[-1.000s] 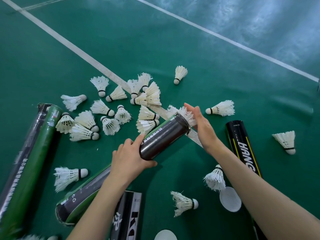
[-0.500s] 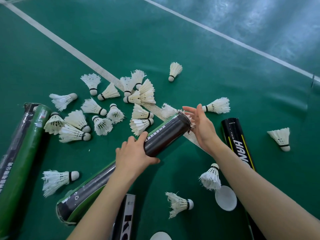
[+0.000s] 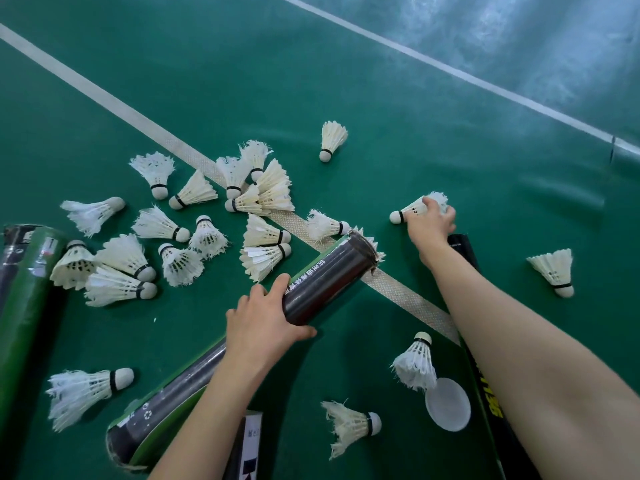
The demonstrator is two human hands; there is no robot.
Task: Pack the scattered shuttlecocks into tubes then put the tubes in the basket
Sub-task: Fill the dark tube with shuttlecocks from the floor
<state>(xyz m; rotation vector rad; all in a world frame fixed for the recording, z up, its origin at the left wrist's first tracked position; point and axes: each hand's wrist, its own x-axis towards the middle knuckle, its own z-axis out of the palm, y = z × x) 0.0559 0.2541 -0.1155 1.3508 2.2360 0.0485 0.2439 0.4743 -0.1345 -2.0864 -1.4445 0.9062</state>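
Left hand [image 3: 263, 323] grips a tube [image 3: 329, 271] with feathers at its mouth, right hand [image 3: 429, 223] curls round a shuttlecock [image 3: 408, 211] on the floor [image 3: 381, 98]; many more lie scattered, no basket in view.

Tubes [image 3: 325, 278]: four. Shuttlecocks [image 3: 334, 138]: roughly 22 loose, at least one more inside a tube. Round lid [image 3: 447, 404]: one. Court lines [image 3: 104, 98]: two.
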